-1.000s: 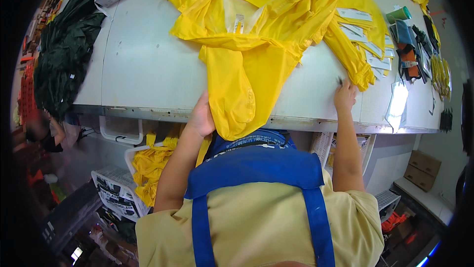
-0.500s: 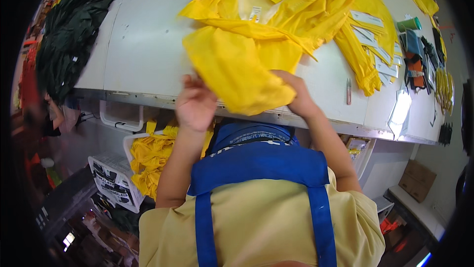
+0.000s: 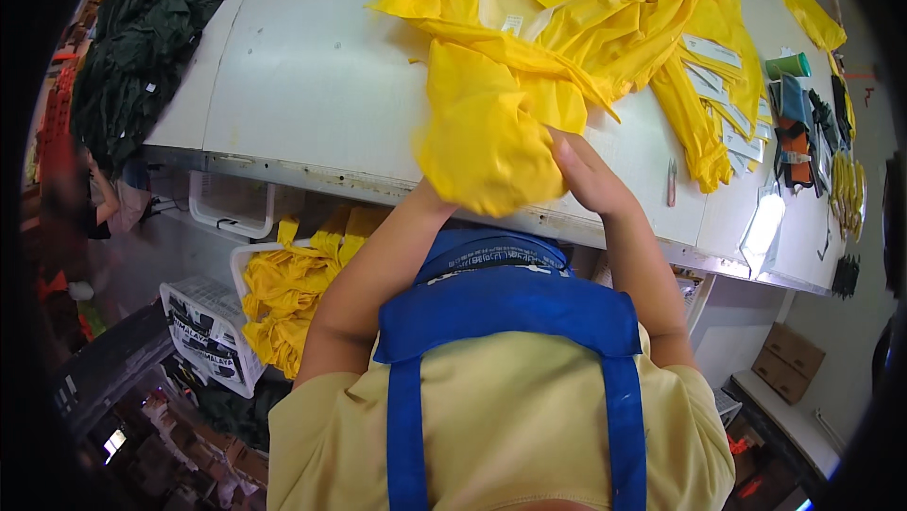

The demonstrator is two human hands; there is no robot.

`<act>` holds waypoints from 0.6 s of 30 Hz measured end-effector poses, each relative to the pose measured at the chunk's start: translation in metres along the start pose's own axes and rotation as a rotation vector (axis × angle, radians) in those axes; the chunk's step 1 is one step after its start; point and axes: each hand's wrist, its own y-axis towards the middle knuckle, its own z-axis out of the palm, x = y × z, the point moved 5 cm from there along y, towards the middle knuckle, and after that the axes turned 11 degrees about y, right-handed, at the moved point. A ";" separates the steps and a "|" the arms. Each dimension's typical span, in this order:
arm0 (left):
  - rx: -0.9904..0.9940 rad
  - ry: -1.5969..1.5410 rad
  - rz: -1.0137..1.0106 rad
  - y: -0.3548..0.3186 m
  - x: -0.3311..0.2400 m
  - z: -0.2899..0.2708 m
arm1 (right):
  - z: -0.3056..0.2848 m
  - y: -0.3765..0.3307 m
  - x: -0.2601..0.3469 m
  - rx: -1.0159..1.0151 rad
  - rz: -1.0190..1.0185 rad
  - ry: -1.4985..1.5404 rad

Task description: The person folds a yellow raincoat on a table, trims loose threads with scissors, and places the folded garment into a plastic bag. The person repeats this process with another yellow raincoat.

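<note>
A yellow garment (image 3: 491, 124) of thin, shiny fabric spreads over the table, and one part of it hangs bunched at the front edge. My left hand (image 3: 436, 197) reaches under or into that bunched part; its fingers are hidden by the cloth and only the wrist end shows. At the right side of the same bunch, my right hand (image 3: 590, 176) grips the fabric with fingers closed against it. A white label (image 3: 512, 24) shows on the garment farther back.
Dark green garments (image 3: 142, 58) lie piled at the table's left. White-tagged yellow pieces (image 3: 732, 95), a small snipping tool (image 3: 672, 182) and a green roll (image 3: 788, 65) are on the right. Below the table edge, a white crate (image 3: 244, 261) holds yellow cloth.
My left hand, visible beside the cloth before, has moved right and gone in behind or inside it. The bunched part has shifted right and become rounder. My right hand stays at its side.
</note>
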 end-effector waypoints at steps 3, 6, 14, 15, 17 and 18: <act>-0.075 0.268 0.122 0.007 -0.012 -0.004 | -0.013 0.000 0.005 -0.232 -0.012 -0.160; -0.267 0.819 0.258 0.012 -0.032 -0.012 | -0.029 -0.046 0.004 -0.799 -0.542 -0.438; -0.354 0.646 0.167 0.018 -0.037 -0.013 | -0.037 -0.016 0.001 -0.896 -0.454 -0.584; -0.276 0.610 0.063 0.014 -0.033 -0.013 | -0.052 -0.015 0.000 -0.813 -0.398 -0.467; -0.123 0.532 -0.137 -0.009 -0.024 -0.014 | -0.068 -0.041 0.001 -0.867 -0.395 0.244; 0.029 0.697 -0.067 -0.019 -0.031 -0.004 | -0.068 -0.059 0.015 -0.694 -0.469 0.053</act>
